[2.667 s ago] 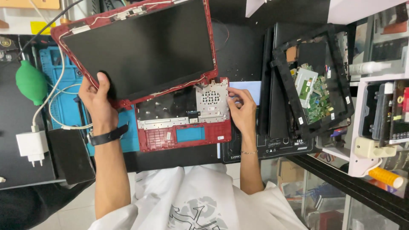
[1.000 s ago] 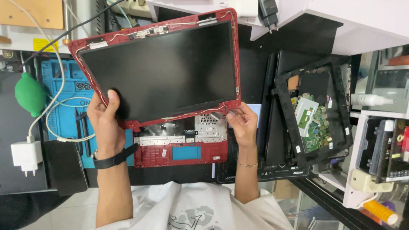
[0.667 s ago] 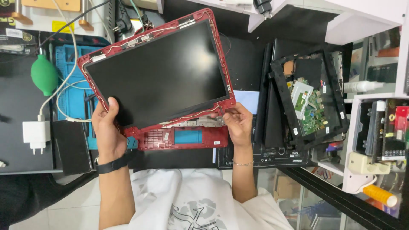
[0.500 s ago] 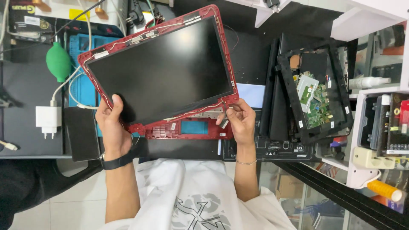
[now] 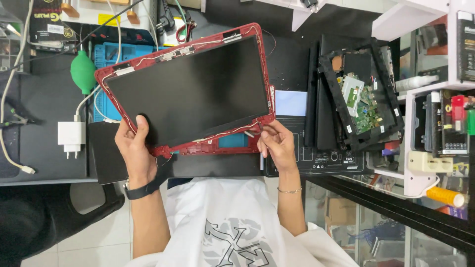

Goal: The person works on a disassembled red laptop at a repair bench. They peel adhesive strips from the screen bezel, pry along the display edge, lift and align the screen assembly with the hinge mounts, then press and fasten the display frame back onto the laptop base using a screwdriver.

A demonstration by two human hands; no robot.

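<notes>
**A:** Head view, the only one there is. The red-framed laptop screen (image 5: 190, 91) is lifted and tilted over the workbench, dark panel facing up, thin wires running round its bezel. The left hand (image 5: 134, 151) has the lower left corner: thumb lying on the panel glass, the rest of the fingers tucked under the frame, so it's a firm clamp on that edge. There's a black wristband on that wrist.

**B:** And the other side?

**A:** The right hand (image 5: 277, 146) is at the lower right corner of the same screen, fingertips bunched together and pinching right where the frame ends, near a little loose cable end. I can't tell whether it grips the frame itself or just the wire, too small.

**B:** So the screen sits between both hands?

**A:** Yep, above and between them, spanning from one to the other. Just under its lower edge you see a strip of the red laptop base (image 5: 217, 146) with a blue patch on it, mostly covered by the screen.

**B:** What else is around?

**A:** A green rubber blower (image 5: 82, 72) and a white charger brick (image 5: 71, 137) off to the left, a blue tool mat (image 5: 116, 52) behind the screen, and a black opened laptop chassis (image 5: 358, 94) with a green circuit board, well apart on the right.
</notes>
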